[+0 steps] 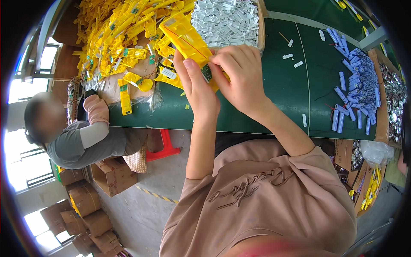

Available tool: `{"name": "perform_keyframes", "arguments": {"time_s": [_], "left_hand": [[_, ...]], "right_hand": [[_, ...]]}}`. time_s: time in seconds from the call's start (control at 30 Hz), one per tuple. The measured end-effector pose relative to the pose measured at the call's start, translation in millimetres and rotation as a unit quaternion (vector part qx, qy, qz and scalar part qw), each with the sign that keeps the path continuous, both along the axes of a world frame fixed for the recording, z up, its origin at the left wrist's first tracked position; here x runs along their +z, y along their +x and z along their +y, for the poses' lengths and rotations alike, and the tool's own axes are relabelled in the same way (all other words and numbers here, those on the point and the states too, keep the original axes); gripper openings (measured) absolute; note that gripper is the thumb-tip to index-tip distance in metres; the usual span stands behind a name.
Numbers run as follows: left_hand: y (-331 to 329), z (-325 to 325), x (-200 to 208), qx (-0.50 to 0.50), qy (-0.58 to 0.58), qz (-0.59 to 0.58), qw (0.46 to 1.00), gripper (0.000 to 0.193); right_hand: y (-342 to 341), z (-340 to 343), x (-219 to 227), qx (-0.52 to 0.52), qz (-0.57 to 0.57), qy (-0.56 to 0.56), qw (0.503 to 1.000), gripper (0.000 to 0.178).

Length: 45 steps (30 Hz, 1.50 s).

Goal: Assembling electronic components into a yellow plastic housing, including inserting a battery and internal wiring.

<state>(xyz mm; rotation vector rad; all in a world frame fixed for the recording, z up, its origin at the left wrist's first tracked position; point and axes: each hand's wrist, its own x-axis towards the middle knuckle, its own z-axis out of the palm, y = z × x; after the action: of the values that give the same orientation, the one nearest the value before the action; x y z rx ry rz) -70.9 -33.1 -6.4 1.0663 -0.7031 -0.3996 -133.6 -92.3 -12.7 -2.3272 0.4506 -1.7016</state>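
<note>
A long yellow plastic casing [183, 37] is held up over the table, tilted, with a thin red wire along its inside. My left hand [199, 92] is closed around its lower part, the thumb lying along the side. Between my hands a small green circuit board [206, 73] shows at the casing's lower end. My right hand [242, 79] has its fingers pinched together at the casing's edge, beside the board. What those fingertips grip is too small and hidden to make out.
Yellow casings [124, 25] are heaped at the far left. A box of small white plastic parts [227, 21] stands behind my hands. Blue cylindrical cells with wires [357, 81] lie on the green table [282, 94] at right. A co-worker [85, 137] sits at left.
</note>
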Motion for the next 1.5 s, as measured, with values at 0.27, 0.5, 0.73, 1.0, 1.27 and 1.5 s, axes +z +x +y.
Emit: {"name": "perform_keyframes", "arguments": {"time_s": [0.27,0.5,0.73,1.0,1.27,1.5], "left_hand": [[-2,-14,13,-0.07,-0.014,0.031,0.997,0.042],[-2,-40,6,-0.102,-0.012,0.069,0.992,0.044],[-2,-54,-5,-0.141,0.016,0.044,0.989,0.043],[-6,-67,-9,-0.119,0.057,0.024,0.991,0.042],[-5,-60,-12,-0.167,0.095,-0.018,0.981,0.045],[-9,-48,-23,-0.22,0.119,-0.024,0.968,0.042]], "right_hand": [[-7,-15,7,0.035,-0.014,0.019,0.999,0.012],[-9,-26,-1,0.043,-0.021,0.155,0.987,0.012],[-17,-43,-16,-0.072,0.0,0.022,0.997,0.013],[-31,-56,-14,-0.071,0.067,0.007,0.995,0.013],[-106,-111,-7,-0.087,0.11,0.072,0.987,0.007],[-237,-176,-44,-0.355,0.511,0.04,0.782,0.02]]}}
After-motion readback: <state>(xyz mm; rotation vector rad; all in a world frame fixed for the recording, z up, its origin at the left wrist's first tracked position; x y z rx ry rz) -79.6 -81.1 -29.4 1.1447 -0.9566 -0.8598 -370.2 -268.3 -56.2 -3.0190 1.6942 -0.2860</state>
